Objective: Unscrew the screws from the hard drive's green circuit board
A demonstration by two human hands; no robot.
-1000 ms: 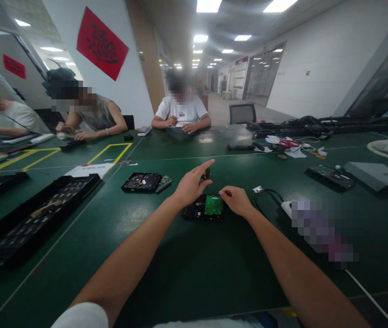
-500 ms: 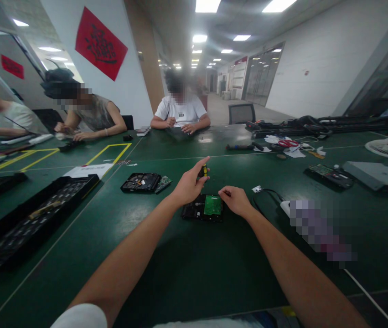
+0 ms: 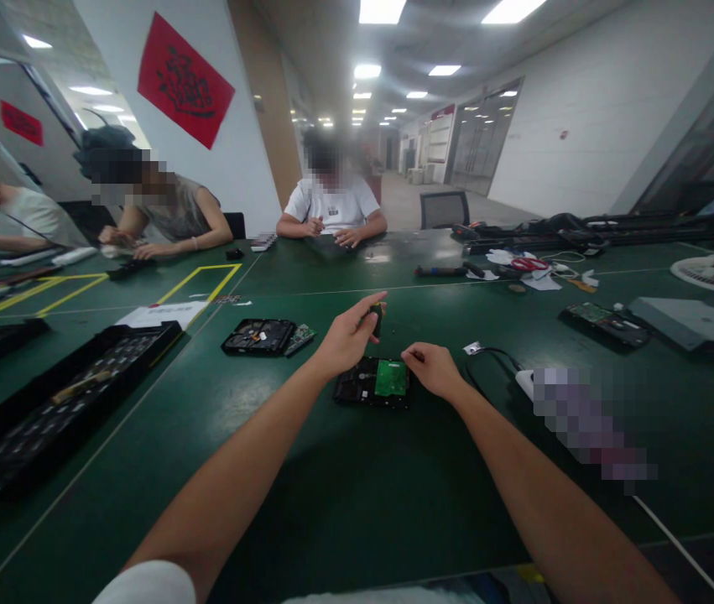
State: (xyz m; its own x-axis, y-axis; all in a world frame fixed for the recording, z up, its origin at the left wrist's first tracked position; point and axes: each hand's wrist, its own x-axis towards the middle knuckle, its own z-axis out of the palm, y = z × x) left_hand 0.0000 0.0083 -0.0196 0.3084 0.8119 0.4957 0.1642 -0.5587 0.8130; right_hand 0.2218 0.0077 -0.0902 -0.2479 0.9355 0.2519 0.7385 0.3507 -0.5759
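A hard drive (image 3: 357, 390) lies on the green table in front of me, its green circuit board (image 3: 391, 378) facing up. Over its far edge, my left hand (image 3: 349, 337) is closed around the short dark handle of a screwdriver (image 3: 376, 322), index finger stretched out over the top. The tool's shaft is hidden. My right hand (image 3: 433, 367) is at the drive's upper right corner, thumb and fingertips pinched together. Whatever is between those fingertips is too small to make out.
Left of the drive lie an opened hard drive (image 3: 259, 336) and a loose circuit board (image 3: 299, 339). A long black tray (image 3: 73, 403) stands farther left. On the right are a cabled power bank-like object (image 3: 526, 382), another drive (image 3: 605, 324) and a grey case (image 3: 700, 323). Co-workers sit opposite.
The screwdriver handle has turned in my left hand: its yellow side showed before, a dark side shows now. The left fingers have shifted slightly. My right hand and the hard drive stay put.
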